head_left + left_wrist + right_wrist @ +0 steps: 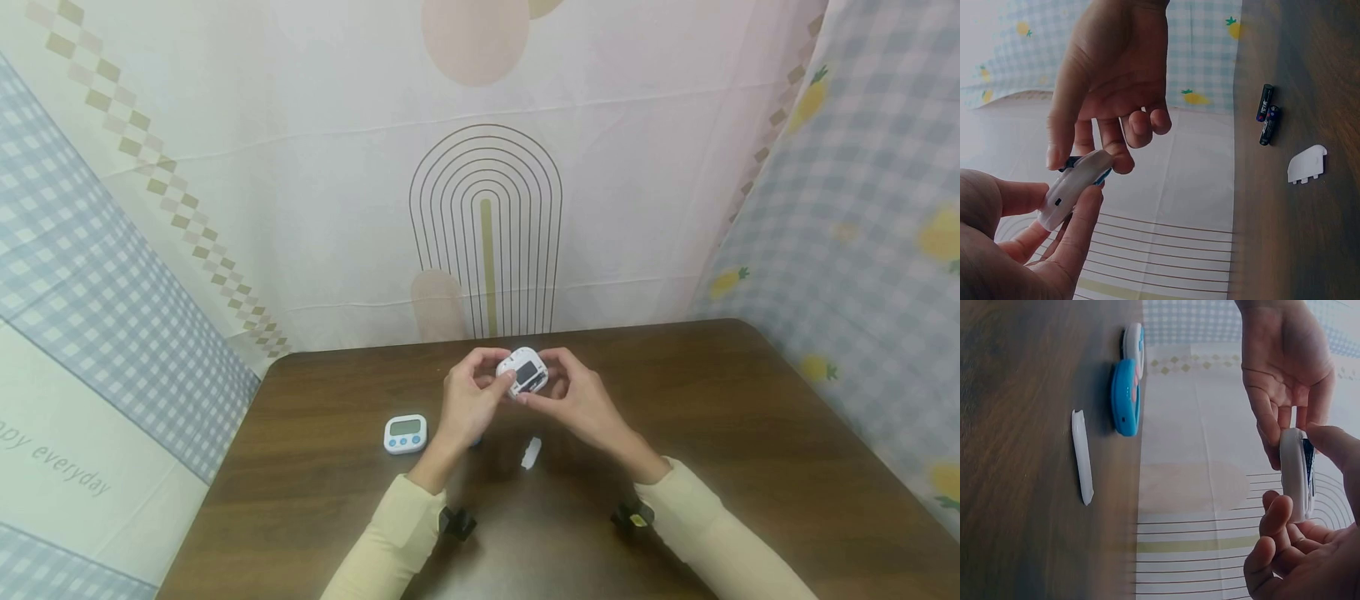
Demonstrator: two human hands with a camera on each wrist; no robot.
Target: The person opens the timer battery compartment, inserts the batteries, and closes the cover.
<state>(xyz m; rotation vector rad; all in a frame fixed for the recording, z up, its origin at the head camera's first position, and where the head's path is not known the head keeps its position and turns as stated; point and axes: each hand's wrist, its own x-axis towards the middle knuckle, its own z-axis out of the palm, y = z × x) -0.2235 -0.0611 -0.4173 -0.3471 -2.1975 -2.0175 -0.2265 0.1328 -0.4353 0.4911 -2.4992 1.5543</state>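
Observation:
Above the table, a white digital timer (pixel 522 372) is held between both hands, its back and uncovered battery compartment facing up. My left hand (pixel 471 398) grips its left side, thumb on the back and fingers beneath. My right hand (pixel 588 404) holds the opposite edge, with the thumb (pixel 1335 440) at a dark, battery-like piece (pixel 1308 464) that sticks out of the compartment. Blue shows on the timer's underside in the left wrist view. A loose white battery cover (pixel 531 452) lies on the table below the hands.
Another white timer with blue buttons (pixel 405 435) lies face up on the brown table (pixel 315 500), left of my left forearm. A blue-rimmed timer (pixel 1125 400) sits near it, mostly hidden behind my left wrist in the head view. Two dark batteries (pixel 1265 103) (pixel 1269 128) lie near the cover.

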